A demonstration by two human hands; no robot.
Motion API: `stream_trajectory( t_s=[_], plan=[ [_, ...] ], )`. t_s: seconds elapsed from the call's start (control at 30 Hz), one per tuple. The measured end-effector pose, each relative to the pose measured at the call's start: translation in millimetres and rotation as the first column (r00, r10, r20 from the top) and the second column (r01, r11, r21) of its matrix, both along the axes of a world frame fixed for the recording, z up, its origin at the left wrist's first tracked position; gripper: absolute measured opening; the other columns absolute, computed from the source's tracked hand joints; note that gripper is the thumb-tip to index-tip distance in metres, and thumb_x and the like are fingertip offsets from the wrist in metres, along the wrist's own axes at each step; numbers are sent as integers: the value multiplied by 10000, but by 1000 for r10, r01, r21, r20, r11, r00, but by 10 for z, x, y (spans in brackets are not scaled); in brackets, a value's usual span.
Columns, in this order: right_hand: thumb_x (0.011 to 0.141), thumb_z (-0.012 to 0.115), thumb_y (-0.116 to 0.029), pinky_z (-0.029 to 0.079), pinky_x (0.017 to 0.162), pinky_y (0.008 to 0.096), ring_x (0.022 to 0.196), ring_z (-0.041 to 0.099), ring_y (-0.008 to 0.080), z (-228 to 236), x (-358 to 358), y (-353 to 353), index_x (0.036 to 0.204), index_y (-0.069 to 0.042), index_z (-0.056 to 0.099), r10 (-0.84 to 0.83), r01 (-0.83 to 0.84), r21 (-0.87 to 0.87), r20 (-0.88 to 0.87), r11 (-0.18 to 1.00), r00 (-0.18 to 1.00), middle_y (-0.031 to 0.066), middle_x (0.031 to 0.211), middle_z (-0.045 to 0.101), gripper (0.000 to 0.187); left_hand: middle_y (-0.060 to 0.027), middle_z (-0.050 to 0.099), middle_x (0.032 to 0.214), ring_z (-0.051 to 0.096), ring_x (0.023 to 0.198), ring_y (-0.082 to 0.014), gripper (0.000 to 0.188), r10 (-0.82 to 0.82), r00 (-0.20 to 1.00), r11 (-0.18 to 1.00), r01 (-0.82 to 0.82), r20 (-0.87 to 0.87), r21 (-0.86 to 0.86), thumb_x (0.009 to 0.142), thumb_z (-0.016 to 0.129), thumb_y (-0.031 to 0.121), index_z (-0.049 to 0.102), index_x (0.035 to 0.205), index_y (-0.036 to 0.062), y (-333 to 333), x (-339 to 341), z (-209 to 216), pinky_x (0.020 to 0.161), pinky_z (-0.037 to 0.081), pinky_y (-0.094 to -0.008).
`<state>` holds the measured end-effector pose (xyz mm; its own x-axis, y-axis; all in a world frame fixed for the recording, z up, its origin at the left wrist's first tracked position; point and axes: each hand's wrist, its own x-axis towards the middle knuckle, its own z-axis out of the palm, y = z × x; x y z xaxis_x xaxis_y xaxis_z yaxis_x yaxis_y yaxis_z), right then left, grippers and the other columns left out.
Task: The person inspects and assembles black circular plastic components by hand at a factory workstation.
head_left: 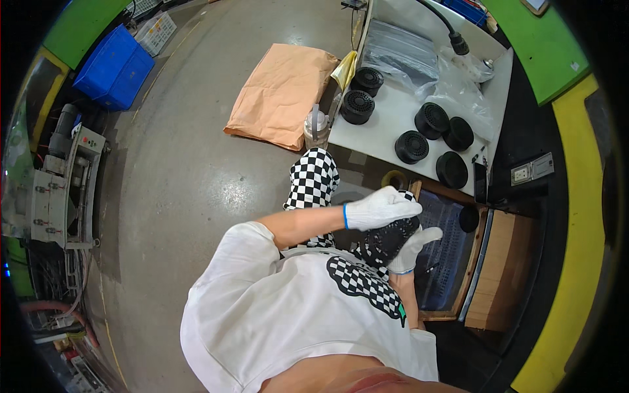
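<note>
My left hand point(385, 210), in a white glove with a blue cuff, is closed into a fist over my right thigh. My right hand point(409, 252), gloved the same way, is close below it, its thumb stretched out and its fingers curled out of sight. Between and under both hands is a black surface with white specks point(386, 242), perhaps a cloth over the thigh. What either hand holds is hidden. A blue perforated crate point(445, 262) is just right of my hands. Several round black vented parts point(412, 147) stand on the white table point(380, 134) ahead.
Clear plastic bags point(400, 56) lie at the table's back beneath a black lamp-like arm point(458, 43). A bottle point(316, 128) and a large brown paper sack point(285, 95) stand left of the table. A cardboard-coloured panel point(501, 268) is far right; a machine point(65, 183) and blue bin point(116, 69) are left.
</note>
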<state>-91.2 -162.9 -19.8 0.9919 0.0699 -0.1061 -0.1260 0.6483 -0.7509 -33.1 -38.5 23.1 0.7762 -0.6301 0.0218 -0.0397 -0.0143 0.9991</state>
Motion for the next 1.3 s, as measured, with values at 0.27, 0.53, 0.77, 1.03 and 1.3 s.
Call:
stream_trajectory(
  t_s=[0.27,0.53,0.77,1.03,1.3],
  plan=[
    [878,389,-218,412,625,327,641,527,212,6,35,126,930,29,564,-568,412,-887,233,208,789,155,705,580,307,68,319,510,279,508,-32,420,507,829,821,-548,-238,-160,867,489,316,469,538,55,-88,12,-338,436,251,-229],
    [899,198,-447,468,673,278,766,559,162,-792,41,-80,959,5,538,-216,116,-299,-327,947,920,95,872,587,569,-72,392,452,355,430,-74,351,156,972,988,-150,-176,45,839,499,224,491,573,-4,90,81,-100,426,314,-281],
    [883,372,-349,443,654,243,731,547,144,-363,170,-131,844,13,549,-453,366,-521,-45,771,890,90,804,595,404,92,327,547,252,517,-22,396,554,727,779,-624,-407,-55,853,518,286,409,525,93,-87,-22,-241,442,198,-227],
    [851,486,-288,455,600,282,705,547,170,-252,106,-120,964,-4,572,-120,50,-934,8,353,993,99,827,598,317,-50,271,444,281,426,-99,497,82,955,872,-208,286,442,821,513,356,420,501,-13,56,308,-48,407,271,-301],
    [795,273,-651,466,764,263,872,550,117,59,172,-84,1051,-70,498,7,3,182,-56,983,998,40,963,554,674,66,439,569,319,526,-28,357,432,768,842,-531,-472,-92,857,509,286,529,597,42,-335,37,-15,462,274,-209]
  ],
)
